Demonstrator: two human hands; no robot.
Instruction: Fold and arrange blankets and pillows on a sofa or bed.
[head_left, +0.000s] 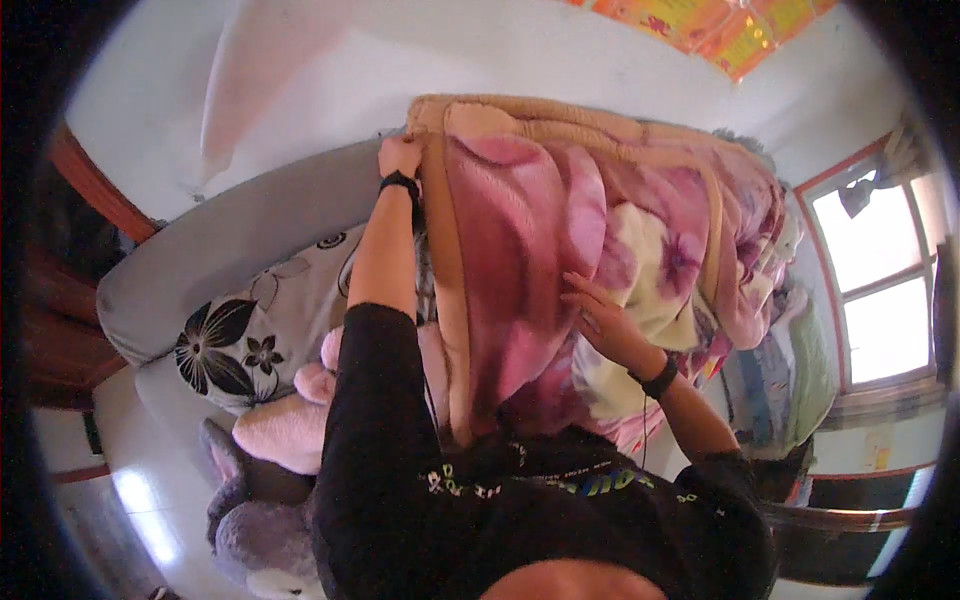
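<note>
A thick plush blanket (517, 225) with a pink floral pattern and a tan border lies spread in front of me, with folds and ripples across it. My left hand (400, 156) grips the tan border at the blanket's far left corner, beside the grey sofa backrest. My right hand (611, 326) rests on the middle of the blanket, its fingers apart and laid on the pink fabric. Each wrist wears a black band. The blanket's near edge runs up against my black shirt. Beside my left arm, a floral cushion (262, 330) leans on the sofa.
The grey sofa backrest (247, 217) runs along the white wall. Pink plush (281, 435) and a grey plush toy (262, 540) lie at the lower left. Folded green fabric (810, 375) is at the right, near a window (874, 285).
</note>
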